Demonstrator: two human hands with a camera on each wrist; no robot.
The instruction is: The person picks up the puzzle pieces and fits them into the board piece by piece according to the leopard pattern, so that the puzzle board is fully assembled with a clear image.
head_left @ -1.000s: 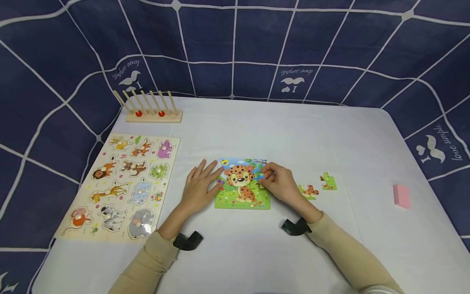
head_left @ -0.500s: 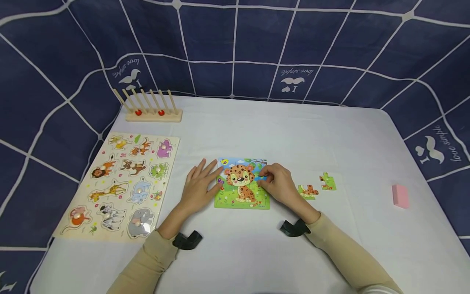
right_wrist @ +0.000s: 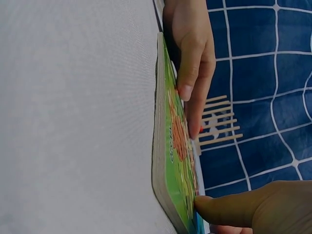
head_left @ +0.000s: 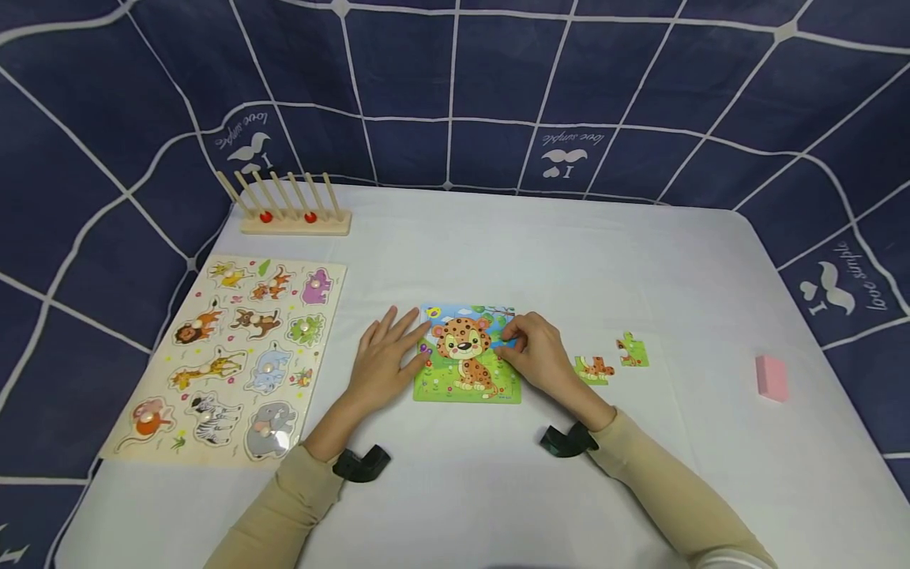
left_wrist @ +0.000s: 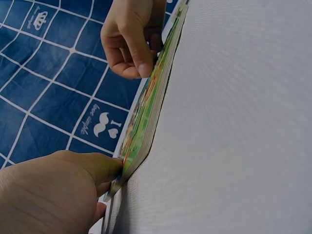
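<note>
On a white worktop (head_left: 455, 490), an outspread left hand (head_left: 382, 359) touches a square green-and-blue leopard jigsaw (head_left: 467, 359) (likely to steady it) as the right hand (head_left: 536, 348) pinches a blue piece (head_left: 503, 344) at its edge.

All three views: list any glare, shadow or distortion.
Head: white glare patch on the elephant in the animal board; lines on the blue cloth bow, lens or drape unclear. Left wrist: faint ripples across the white tablecloth, dark shading below the puzzle. Right wrist: similar ripples, puzzle picture steeply foreshortened.
</note>
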